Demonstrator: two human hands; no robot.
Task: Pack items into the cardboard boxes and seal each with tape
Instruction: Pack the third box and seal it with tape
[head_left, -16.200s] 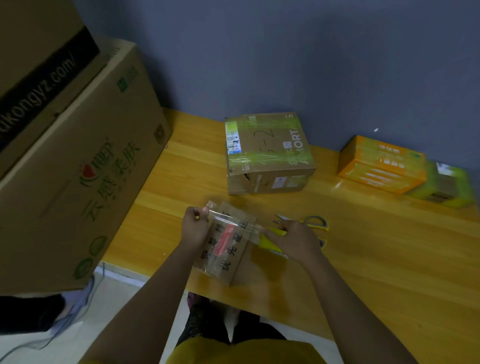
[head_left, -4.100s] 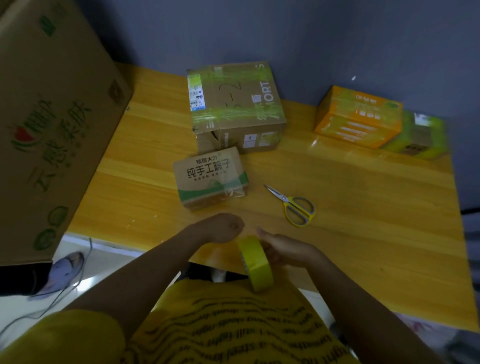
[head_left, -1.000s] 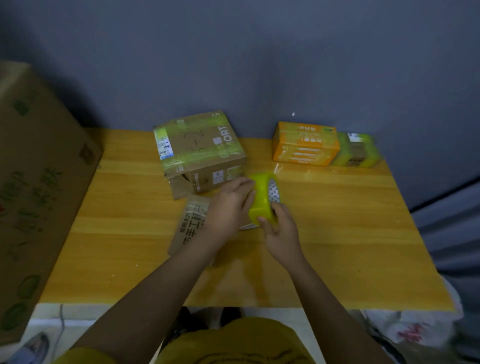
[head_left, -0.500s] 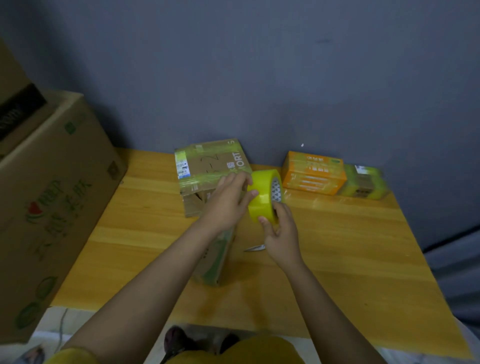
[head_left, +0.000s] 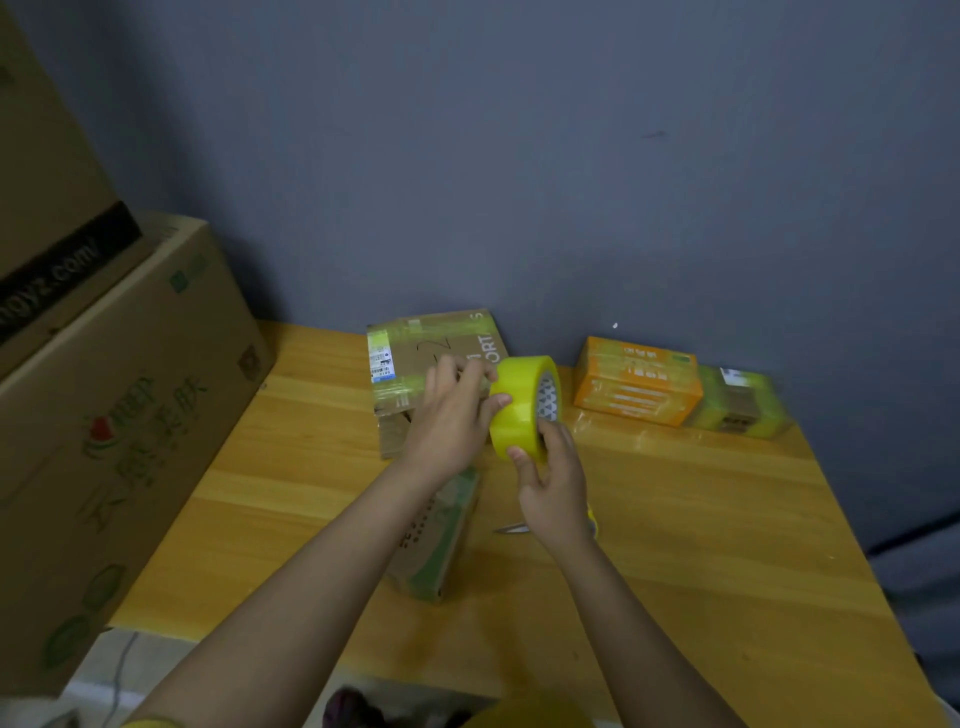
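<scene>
I hold the yellow tape roll (head_left: 519, 405) up above the desk (head_left: 701, 519), my right hand (head_left: 553, 488) grasping its lower rim with curled fingers (head_left: 519, 457), my left hand (head_left: 452, 415) pinching at its 9 o'clock edge. Under my left forearm lies the small cardboard box (head_left: 441, 535) with green print. At 12 o'clock sits a taped carton (head_left: 410, 353); at 2 o'clock, an orange box (head_left: 639, 382). Scissors (head_left: 511, 529) peek out by my right wrist.

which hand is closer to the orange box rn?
Right. The right hand holds the tape roll just left of the orange box; the left hand is farther left, beyond the roll.
</scene>
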